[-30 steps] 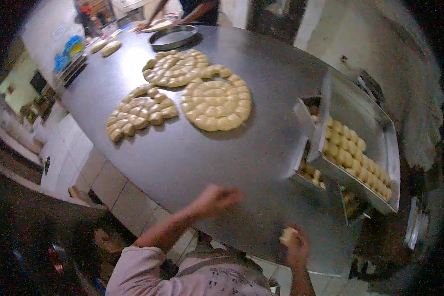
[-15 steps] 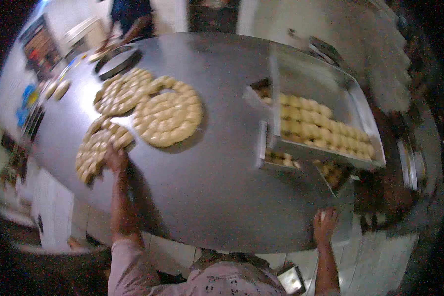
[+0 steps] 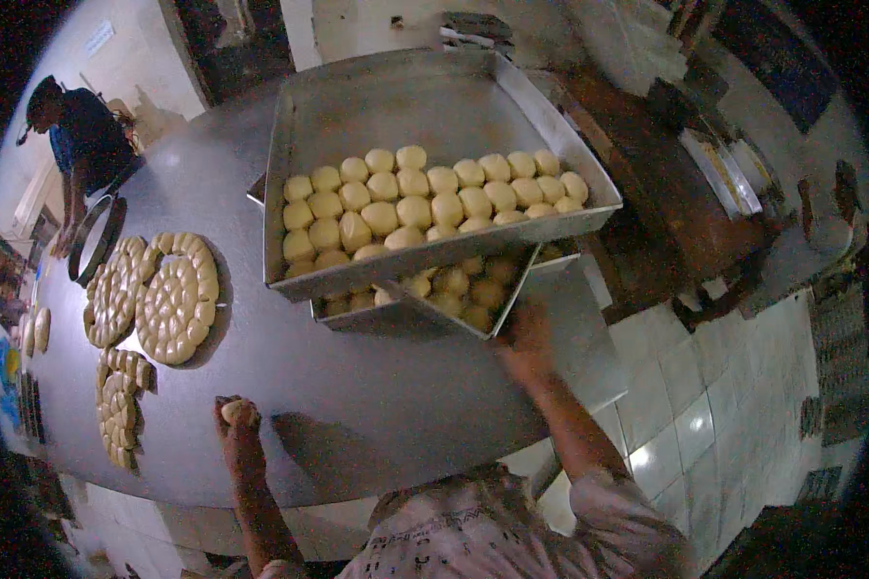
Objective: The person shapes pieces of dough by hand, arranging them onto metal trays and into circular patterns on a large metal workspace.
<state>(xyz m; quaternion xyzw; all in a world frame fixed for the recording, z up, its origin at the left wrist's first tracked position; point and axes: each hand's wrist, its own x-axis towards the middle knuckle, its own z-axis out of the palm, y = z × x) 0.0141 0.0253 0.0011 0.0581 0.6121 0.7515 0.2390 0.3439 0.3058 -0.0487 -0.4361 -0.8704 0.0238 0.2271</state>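
In my left hand (image 3: 244,446), closed above the near part of the metal table, sits a small pale dough piece (image 3: 239,413). Left of it lies a partly used slab of scored dough (image 3: 116,410). Two rounder scored dough slabs (image 3: 176,307) lie beyond, touching each other. My right hand (image 3: 528,343) is blurred by motion at the corner of a lower tray (image 3: 451,322) of dough balls, its fingers hard to make out. A large metal tray (image 3: 444,243) rests above that one, its nearer half filled with rows of dough balls (image 3: 380,215).
A black ring-shaped pan (image 3: 95,241) stands at the far left of the table (image 3: 357,396), near another person (image 3: 82,135) in dark clothes. Two long dough pieces (image 3: 37,330) lie by the left edge. Pale floor tiles (image 3: 666,396) show at right.
The view has swung right toward the trays. My left hand has come away from the left dough slab with a piece in it. My right hand has moved from the table's edge to the lower tray.
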